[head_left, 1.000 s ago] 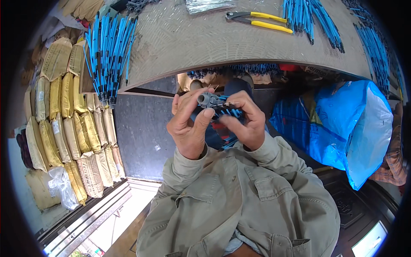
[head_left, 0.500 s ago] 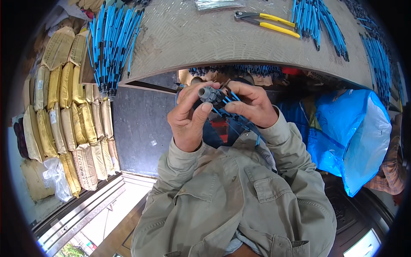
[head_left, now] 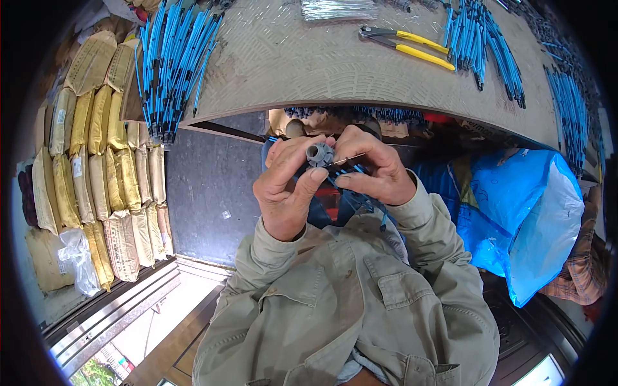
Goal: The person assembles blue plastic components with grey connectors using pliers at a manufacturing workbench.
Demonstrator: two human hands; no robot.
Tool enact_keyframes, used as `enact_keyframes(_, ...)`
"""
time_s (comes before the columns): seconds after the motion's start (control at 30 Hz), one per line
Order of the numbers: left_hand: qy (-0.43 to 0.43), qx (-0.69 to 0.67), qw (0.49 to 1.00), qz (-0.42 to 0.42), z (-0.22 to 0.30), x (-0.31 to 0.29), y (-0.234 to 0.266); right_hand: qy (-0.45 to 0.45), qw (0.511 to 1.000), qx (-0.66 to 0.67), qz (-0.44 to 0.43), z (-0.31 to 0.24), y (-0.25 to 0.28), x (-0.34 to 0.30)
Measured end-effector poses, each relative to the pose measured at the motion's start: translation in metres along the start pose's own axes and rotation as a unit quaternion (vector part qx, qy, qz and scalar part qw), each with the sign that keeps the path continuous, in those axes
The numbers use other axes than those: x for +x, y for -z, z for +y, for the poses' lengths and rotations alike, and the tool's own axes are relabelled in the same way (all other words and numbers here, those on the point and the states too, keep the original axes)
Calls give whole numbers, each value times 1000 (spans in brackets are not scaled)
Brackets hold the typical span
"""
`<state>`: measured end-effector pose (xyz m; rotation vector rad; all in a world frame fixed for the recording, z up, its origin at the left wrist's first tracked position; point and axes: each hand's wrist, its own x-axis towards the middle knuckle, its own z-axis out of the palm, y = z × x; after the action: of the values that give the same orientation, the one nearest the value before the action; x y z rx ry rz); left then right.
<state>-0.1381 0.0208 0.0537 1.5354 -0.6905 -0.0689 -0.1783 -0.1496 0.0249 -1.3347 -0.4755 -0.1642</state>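
Note:
My left hand (head_left: 286, 190) is closed around the top of a bundle of thin blue tubes with black parts (head_left: 364, 199). A grey ribbed, round plastic end piece (head_left: 320, 154) pokes up between its thumb and fingers. My right hand (head_left: 376, 168) closes on the bundle from the other side, thumb and fingers bent in at the tubes just below the grey end. Beside its index finger a thin stiff wire (head_left: 351, 158) sticks out; which fingers grip it I cannot tell. The tubes hang down toward my lap, partly hidden by both hands.
Ahead is a worn table (head_left: 283, 71) with yellow-handled pliers (head_left: 412, 48), a pile of short silver wires (head_left: 338, 9) and blue tube bundles (head_left: 174, 64). Stacked paper-wrapped packages (head_left: 90, 167) stand at the left. A large blue plastic bag (head_left: 508, 199) lies at the right.
The grey end of the bundle has tilted more upright, shifting slightly right and down. My right hand has turned a little, and the thin wire shows more clearly beside its index finger.

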Motion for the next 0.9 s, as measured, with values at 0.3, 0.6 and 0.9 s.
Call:
enact_keyframes(0.3,5,-9,1000,21,5,-6,-10,-26,996,79,41,2,-16,-7)
enact_keyframes(0.6,49,-75,990,105,-9,-14,-9,86,930,-284,215,14,-42,-27)
enact_keyframes(0.9,67,-141,981,114,-11,-11,-10,48,973,-223,24,16,2,-13)
